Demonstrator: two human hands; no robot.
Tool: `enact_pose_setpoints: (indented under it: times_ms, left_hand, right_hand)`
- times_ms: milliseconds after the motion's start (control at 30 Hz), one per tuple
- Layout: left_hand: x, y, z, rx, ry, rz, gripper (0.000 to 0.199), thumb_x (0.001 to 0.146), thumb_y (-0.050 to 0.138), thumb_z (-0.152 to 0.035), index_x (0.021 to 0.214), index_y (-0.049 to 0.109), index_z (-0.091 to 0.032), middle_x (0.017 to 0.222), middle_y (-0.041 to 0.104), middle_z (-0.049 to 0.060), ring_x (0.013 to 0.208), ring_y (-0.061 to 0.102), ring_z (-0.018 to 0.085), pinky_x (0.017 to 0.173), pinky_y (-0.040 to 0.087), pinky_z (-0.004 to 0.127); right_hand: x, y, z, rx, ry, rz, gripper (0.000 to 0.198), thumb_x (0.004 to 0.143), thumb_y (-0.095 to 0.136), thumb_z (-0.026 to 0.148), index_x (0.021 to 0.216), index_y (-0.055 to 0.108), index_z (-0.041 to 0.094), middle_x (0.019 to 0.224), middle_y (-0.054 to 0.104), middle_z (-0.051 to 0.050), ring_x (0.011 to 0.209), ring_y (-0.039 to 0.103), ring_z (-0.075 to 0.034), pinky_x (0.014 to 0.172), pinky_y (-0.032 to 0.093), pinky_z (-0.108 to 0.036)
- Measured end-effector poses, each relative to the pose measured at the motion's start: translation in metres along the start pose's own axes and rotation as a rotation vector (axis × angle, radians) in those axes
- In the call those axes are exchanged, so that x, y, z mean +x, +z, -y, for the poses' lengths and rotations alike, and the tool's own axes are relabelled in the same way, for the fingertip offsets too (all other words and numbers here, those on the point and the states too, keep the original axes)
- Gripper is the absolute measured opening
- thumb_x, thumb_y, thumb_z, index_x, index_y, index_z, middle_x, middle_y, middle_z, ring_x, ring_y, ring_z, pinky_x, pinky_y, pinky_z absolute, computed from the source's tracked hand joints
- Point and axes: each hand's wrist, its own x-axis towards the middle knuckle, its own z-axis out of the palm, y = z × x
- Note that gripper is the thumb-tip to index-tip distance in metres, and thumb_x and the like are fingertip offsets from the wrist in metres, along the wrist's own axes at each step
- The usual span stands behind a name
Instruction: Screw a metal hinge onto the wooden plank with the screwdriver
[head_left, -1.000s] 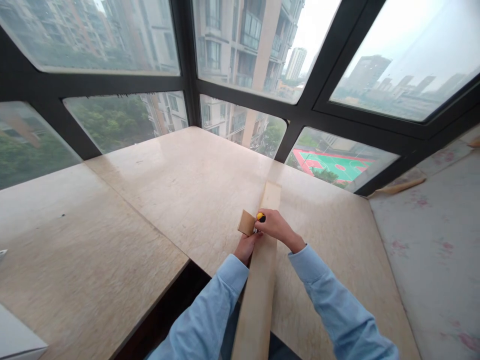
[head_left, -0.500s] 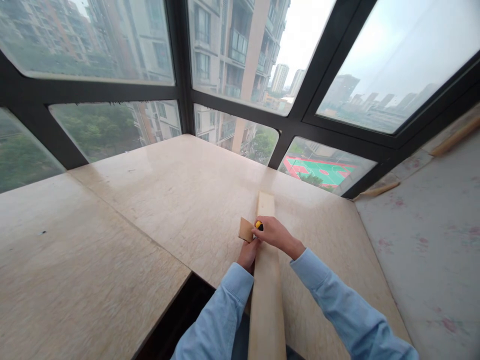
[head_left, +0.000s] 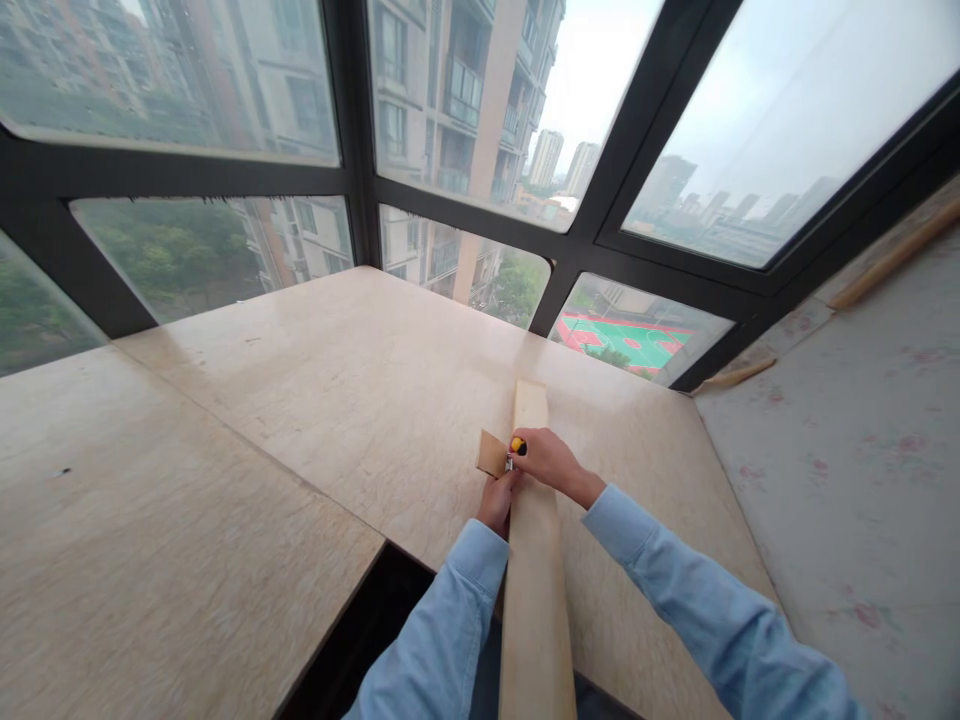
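Observation:
A long pale wooden board (head_left: 536,590) runs away from me over the sill. At its left edge, near the far end, a small thin wooden piece (head_left: 491,453) sticks out to the left. My right hand (head_left: 551,460) is closed around a screwdriver with a yellow and black handle (head_left: 518,446), resting over the board. Just below the handle shows a small shiny metal part (head_left: 510,462), too small to name. My left hand (head_left: 496,502) is closed at the board's left side, right under that metal part and the thin piece; its fingertips are partly hidden.
The wide stone-patterned sill (head_left: 300,380) spreads around the board, with a seam across it. A dark gap (head_left: 360,620) opens at its front edge. Dark-framed windows (head_left: 360,230) stand behind, and a flower-papered wall (head_left: 840,480) closes off the right.
The view has turned slightly to the right. Both hands stay at the same place on the board; the shiny metal part below the yellow handle shows more clearly now.

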Motion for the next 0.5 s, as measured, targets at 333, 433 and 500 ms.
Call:
enact_pose_setpoints:
  times_ms: [333, 433, 500]
  left_hand:
    - [0.0020, -0.0032, 0.0030, -0.023, -0.046, -0.030, 0.026, 0.060, 0.080, -0.016, 0.085, 0.074, -0.012, 0.094, 0.075, 0.013, 0.103, 0.067, 0.032, 0.089, 0.055, 0.040]
    - [0.0007, -0.0019, 0.0031, -0.035, -0.053, 0.004, 0.029, 0.061, 0.081, -0.019, 0.088, 0.074, -0.012, 0.091, 0.075, 0.013, 0.100, 0.068, 0.032, 0.088, 0.055, 0.041]
    - [0.0004, -0.0013, 0.0031, -0.037, -0.051, 0.018, 0.030, 0.061, 0.080, -0.019, 0.090, 0.074, -0.012, 0.092, 0.075, 0.013, 0.098, 0.069, 0.031, 0.086, 0.055, 0.040]
  right_hand:
    - [-0.0073, 0.0013, -0.0026, -0.086, -0.179, -0.005, 0.006, 0.081, 0.057, 0.014, 0.081, 0.060, 0.019, 0.093, 0.065, -0.006, 0.084, 0.059, -0.018, 0.065, 0.034, -0.025]
    - [-0.0071, 0.0006, -0.0043, -0.044, -0.142, -0.021, 0.005, 0.079, 0.057, 0.015, 0.077, 0.059, 0.019, 0.088, 0.065, -0.005, 0.082, 0.058, -0.018, 0.067, 0.035, -0.025]
    - [-0.0071, 0.0006, -0.0038, -0.010, -0.108, -0.042, 0.004, 0.077, 0.056, 0.015, 0.076, 0.059, 0.018, 0.086, 0.066, -0.005, 0.081, 0.058, -0.018, 0.068, 0.036, -0.025]
